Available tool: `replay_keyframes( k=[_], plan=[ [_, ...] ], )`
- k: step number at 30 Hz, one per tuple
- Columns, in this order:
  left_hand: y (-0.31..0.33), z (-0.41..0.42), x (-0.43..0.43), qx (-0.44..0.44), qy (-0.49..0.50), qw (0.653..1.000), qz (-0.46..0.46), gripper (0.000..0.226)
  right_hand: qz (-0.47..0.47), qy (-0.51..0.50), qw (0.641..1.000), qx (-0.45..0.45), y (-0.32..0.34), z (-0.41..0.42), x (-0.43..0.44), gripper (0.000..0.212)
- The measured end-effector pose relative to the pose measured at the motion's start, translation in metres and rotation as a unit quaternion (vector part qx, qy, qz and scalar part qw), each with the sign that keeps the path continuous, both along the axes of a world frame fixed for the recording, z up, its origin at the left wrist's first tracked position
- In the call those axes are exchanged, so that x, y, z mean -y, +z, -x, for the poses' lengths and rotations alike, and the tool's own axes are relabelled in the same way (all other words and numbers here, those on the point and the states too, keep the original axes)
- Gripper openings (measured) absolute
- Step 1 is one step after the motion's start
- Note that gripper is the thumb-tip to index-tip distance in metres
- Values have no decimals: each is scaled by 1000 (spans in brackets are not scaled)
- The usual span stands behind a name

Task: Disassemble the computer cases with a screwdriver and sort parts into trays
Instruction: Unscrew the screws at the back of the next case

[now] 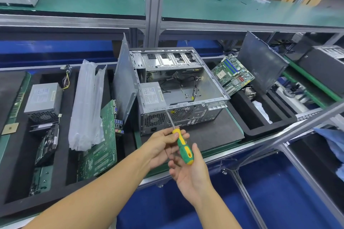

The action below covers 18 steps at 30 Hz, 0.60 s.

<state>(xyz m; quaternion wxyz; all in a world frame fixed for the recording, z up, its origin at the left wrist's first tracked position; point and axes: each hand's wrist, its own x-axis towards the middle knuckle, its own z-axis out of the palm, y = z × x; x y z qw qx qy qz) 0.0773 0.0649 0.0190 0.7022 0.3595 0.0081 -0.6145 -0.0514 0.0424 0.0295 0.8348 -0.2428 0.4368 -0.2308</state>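
The computer case stands open mid-bench, rear panel facing the front edge, with the power supply seated inside. The rear screw likely needs the screwdriver square on its head and pressed firmly. The left hand pinches the handle's neck. The right hand lies loosely spread under the handle's end.
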Motion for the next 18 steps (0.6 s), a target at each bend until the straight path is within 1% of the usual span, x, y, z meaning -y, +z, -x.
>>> replay_keyframes(
  k=[1,3,5,6,8,9,11,12,14,15,16,18],
  plan=[
    [-1,-1,-1,-8,-6,1000,8,31,-7,4,1000,0,0,1,1,49],
    [2,-2,-1,-6,-21,1000,19,30,31,-10,999,-11,-2,0,3,31],
    [5,-2,2,50,-31,998,-6,32,111,-16,993,-44,-6,-3,4,9],
    [6,-1,4,81,-28,996,-22,38,149,-11,987,-62,-8,-3,4,6],
    [6,1,8,109,-19,993,-48,40,183,-9,979,-86,-11,-4,3,22],
    [5,1,9,108,-13,993,-55,38,181,-16,980,-79,-11,-5,3,24],
    [0,0,8,91,8,994,-53,30,134,-28,990,-33,-8,-4,3,16],
    [-1,0,6,79,21,996,-45,27,93,-21,995,-12,-5,-4,4,17],
    [-5,-2,3,53,31,998,-17,26,29,1,1000,6,-3,-2,10,38],
    [-7,-3,2,45,29,999,-1,27,26,6,1000,1,-4,-2,13,38],
    [-7,-4,2,43,26,999,12,29,52,13,998,-17,-2,-2,14,31],
    [-4,-11,6,44,26,999,9,29,163,29,982,-91,-4,-2,13,9]
  ],
)
